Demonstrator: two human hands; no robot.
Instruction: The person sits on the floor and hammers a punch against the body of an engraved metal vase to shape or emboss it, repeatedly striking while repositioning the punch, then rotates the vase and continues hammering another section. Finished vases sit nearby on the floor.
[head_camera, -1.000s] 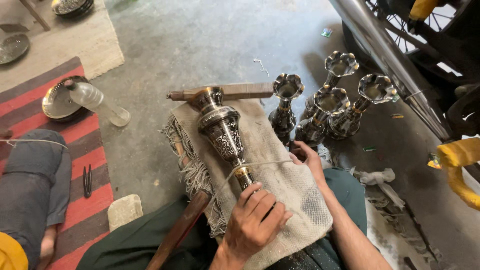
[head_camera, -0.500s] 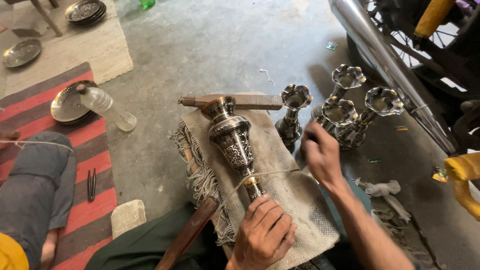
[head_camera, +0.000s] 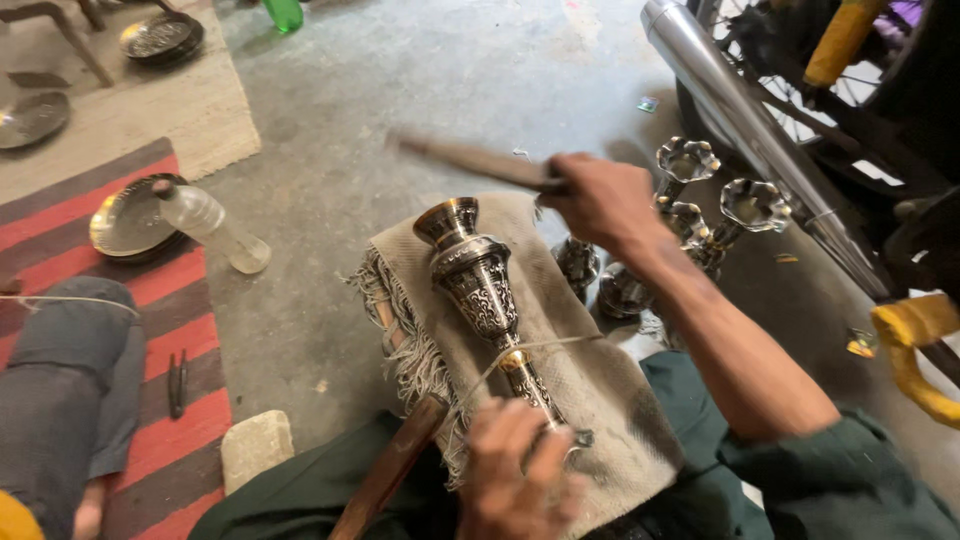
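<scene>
An engraved metal vase (head_camera: 478, 278) lies on a coarse cloth (head_camera: 590, 390) over my lap, its mouth pointing away from me. A thin string crosses its narrow stem. My left hand (head_camera: 515, 470) is closed around the stem near the base. My right hand (head_camera: 598, 202) is raised above the cloth and grips a wooden stick (head_camera: 470, 160), which is blurred. Several similar metal vases (head_camera: 700, 215) stand upright on the floor just past my right hand.
A plastic bottle (head_camera: 210, 222) lies by a metal plate (head_camera: 130, 220) on a striped rug at left. Another person's leg (head_camera: 70, 390) rests on that rug. A motorcycle exhaust pipe (head_camera: 740, 120) runs along the right. A stone block (head_camera: 255, 445) sits near my knee.
My right hand left the cloth, reached toward the wooden stick lying at the vase's mouth, and now holds it lifted in the air. My left hand stayed on the stem.
</scene>
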